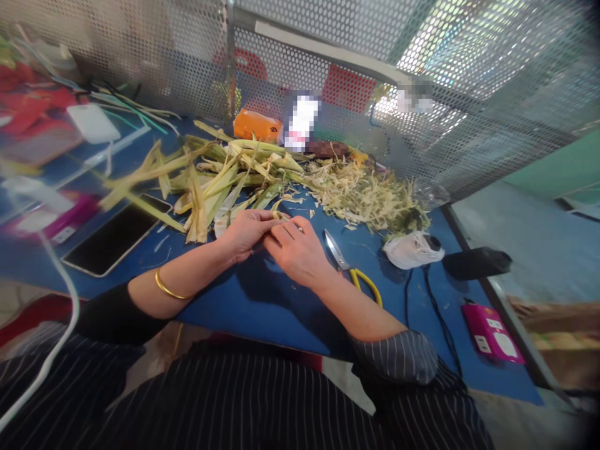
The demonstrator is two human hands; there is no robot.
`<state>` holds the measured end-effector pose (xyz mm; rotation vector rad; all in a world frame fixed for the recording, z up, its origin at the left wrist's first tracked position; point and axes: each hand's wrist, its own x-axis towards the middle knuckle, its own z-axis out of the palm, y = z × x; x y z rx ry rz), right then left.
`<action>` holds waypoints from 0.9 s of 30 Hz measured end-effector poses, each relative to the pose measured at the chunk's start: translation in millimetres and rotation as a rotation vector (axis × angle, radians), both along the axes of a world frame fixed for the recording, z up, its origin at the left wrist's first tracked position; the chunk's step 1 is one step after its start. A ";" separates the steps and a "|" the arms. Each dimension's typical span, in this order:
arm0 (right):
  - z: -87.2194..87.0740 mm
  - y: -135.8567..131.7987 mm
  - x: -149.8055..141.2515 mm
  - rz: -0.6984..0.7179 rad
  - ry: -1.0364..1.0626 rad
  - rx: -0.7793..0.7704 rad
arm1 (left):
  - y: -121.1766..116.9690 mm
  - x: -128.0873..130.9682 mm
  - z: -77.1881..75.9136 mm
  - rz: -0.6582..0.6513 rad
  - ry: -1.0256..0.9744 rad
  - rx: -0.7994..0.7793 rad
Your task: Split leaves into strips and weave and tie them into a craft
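My left hand (244, 233) and my right hand (298, 250) meet over the blue table (262, 300), fingers pinched together on a small pale yellow leaf strip (280, 216). Behind them lies a heap of long green and yellow leaves (210, 178). To the right of that sits a pile of fine leaf trimmings (370, 197). Yellow-handled scissors (349, 265) lie on the table just right of my right hand. A gold bangle circles my left wrist.
A dark phone (115, 237) lies flat at the left. An orange packet (257, 126) stands at the back by the perforated metal screen (328, 69). At the right are a white crumpled mask (410, 249), a black object (475, 262) and a pink device (492, 331) with a black cable.
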<state>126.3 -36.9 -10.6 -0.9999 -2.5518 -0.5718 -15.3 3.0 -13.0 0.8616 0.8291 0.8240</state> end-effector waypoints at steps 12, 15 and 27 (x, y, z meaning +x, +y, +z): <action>-11.7 21.9 11.8 -0.396 1.237 -0.648 | 5.1 -3.7 6.6 0.072 0.087 0.021; -15.4 22.7 9.2 -0.368 1.334 -0.767 | 4.0 -4.8 6.0 0.043 0.103 0.083; -5.2 18.0 18.7 -0.260 0.869 -0.482 | 13.9 -6.8 8.0 0.289 0.045 0.011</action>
